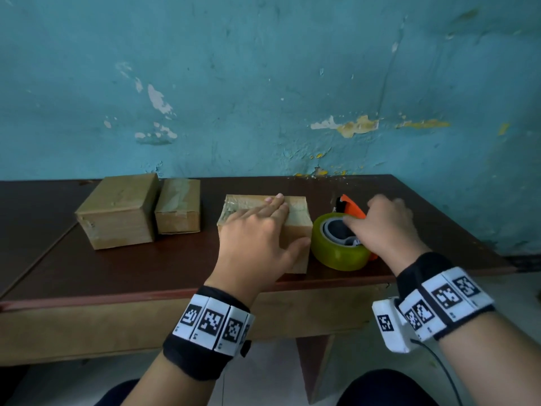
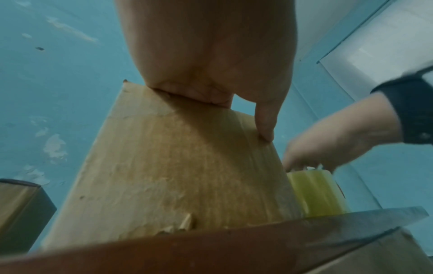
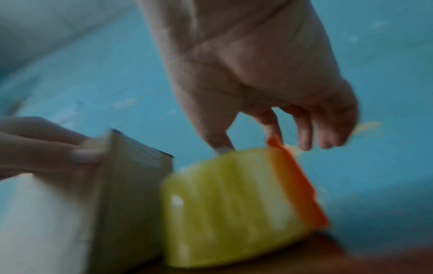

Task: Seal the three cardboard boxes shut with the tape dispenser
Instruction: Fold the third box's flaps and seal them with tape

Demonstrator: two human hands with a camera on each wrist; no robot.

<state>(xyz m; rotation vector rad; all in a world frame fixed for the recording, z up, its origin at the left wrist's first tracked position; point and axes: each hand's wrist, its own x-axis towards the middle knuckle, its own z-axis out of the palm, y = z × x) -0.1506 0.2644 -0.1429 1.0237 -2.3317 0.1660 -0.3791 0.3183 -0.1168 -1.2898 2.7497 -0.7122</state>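
Observation:
Three cardboard boxes stand on the dark brown table (image 1: pixel 146 268). A large box (image 1: pixel 117 210) is at the left with a smaller taped box (image 1: pixel 178 210) beside it. My left hand (image 1: pixel 257 230) lies flat on the third box (image 1: pixel 297 210), fingers straight across its top and thumb (image 2: pixel 264 120) down its right side. Against this box (image 2: pixel 175 166) lies the orange tape dispenser (image 1: pixel 351 208) with its yellow-green roll (image 1: pixel 339 247). My right hand (image 1: pixel 383 224) hovers over the dispenser, blurred. Its fingers (image 3: pixel 302 129) hang loosely above the roll (image 3: pixel 222 204) and grip nothing.
A peeling blue wall runs right behind the table. The table's front edge (image 2: pixel 164 255) is just below my left wrist, and its right edge lies a short way right of the dispenser. Bare tabletop shows in front of the two left boxes.

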